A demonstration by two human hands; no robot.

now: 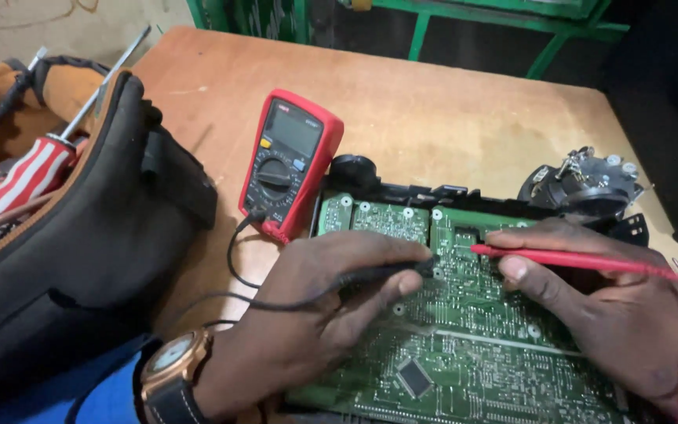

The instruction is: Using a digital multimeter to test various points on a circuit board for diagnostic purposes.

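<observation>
Head view: left hand pinching black probe, right hand gripping red probe, tips nearly meeting mid-frame, both pressing onto green circuit board, densely traced, lying under both hands at lower centre. Red multimeter resting just above; black tool bag sitting at left.

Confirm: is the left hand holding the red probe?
No. The left hand holds the black probe against the green circuit board; the red probe is in the right hand.
</observation>
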